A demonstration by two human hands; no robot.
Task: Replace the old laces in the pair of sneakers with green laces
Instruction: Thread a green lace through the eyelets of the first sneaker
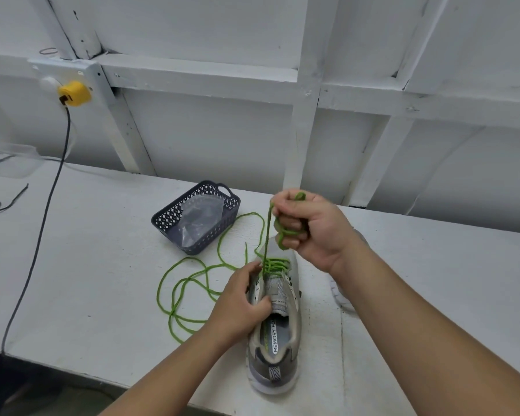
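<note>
Grey mesh sneaker [278,340] sits at the white bench's [102,265] front edge, heel nearest. Left hand [240,304] grips its side by the eyelets; right hand [309,229] is fisted round the green lace [189,277], pulling up. Dark plastic basket [197,216] holds a clear bag near the back edge.

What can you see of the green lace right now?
The green lace is a thin, round cord, bright green. It is threaded through only the sneaker's front eyelets in a few crossings. One end rises taut from there into the right hand, wound round its curled fingers. The rest lies in loose loops on the white table, left of the sneaker and near the basket. The left hand grips the sneaker beside the crossings.
</note>
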